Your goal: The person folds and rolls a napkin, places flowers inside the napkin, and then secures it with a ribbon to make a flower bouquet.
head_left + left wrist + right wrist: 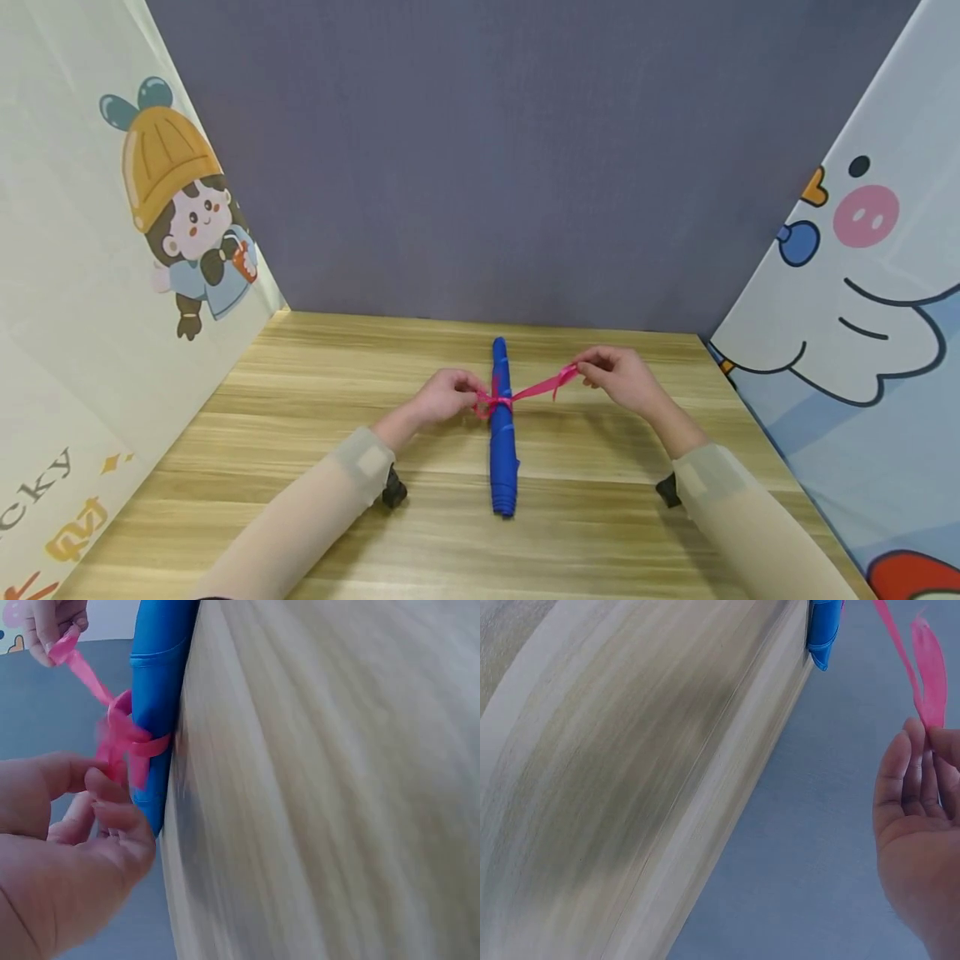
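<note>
A blue rolled-up sheet lies lengthwise on the table, pointing away from me. Around its middle runs a pink ribbon, with loops bunched at the roll's upper left side. My left hand is just left of the roll and pinches the ribbon's looped part between thumb and fingertips, as the left wrist view shows close up. Out to the right and raised above the table, my right hand pinches the ribbon's other end, which stretches fairly taut from the roll. In the right wrist view a short ribbon tail sticks up beyond the fingers.
The wood-grain table ends at a grey-purple back panel. A white panel with a cartoon child stands on the left, and one with a cartoon bird on the right. Dark wrist devices sit under both sleeves.
</note>
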Action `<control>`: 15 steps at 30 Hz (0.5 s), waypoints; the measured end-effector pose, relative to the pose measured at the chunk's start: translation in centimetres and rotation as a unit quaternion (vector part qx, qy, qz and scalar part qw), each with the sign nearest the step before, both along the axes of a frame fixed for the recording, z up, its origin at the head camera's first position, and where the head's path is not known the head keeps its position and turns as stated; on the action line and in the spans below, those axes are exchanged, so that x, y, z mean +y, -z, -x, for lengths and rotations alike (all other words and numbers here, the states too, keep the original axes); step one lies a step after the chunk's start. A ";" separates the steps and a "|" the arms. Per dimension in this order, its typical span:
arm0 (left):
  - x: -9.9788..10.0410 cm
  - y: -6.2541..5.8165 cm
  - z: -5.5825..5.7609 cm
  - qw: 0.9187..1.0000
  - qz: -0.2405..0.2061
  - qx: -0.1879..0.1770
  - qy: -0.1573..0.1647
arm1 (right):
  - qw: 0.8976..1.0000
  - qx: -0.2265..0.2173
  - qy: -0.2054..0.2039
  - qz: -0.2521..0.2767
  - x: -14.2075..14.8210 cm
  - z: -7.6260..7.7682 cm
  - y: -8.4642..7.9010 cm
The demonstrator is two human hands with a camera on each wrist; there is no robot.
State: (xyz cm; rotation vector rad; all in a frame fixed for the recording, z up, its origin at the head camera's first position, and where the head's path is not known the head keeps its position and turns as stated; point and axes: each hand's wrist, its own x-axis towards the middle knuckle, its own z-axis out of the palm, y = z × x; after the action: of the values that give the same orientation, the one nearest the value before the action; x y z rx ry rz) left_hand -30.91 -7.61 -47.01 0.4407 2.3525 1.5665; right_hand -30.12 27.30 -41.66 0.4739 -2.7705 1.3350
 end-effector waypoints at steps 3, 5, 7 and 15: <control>-0.3 0.0 -0.1 0.998 0.058 0.031 0.022 | 1.000 -0.003 0.001 0.000 0.1 0.0 0.0; -0.3 0.1 -0.2 0.996 0.080 0.043 0.026 | 1.000 -0.004 0.002 0.002 0.1 0.0 0.0; -0.4 0.1 -0.3 0.996 0.078 0.040 0.024 | 1.000 -0.006 0.003 0.000 0.1 0.0 0.1; -1.5 -0.3 -0.1 0.999 -0.019 -0.041 0.001 | 1.000 -0.016 0.008 -0.003 0.3 0.0 0.3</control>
State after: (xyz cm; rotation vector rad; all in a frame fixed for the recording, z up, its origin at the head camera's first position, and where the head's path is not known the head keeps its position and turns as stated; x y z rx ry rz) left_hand -30.79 -9.14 -46.67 0.3804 2.2638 1.5992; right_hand -30.09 27.64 -41.94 0.4343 -2.7988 1.3417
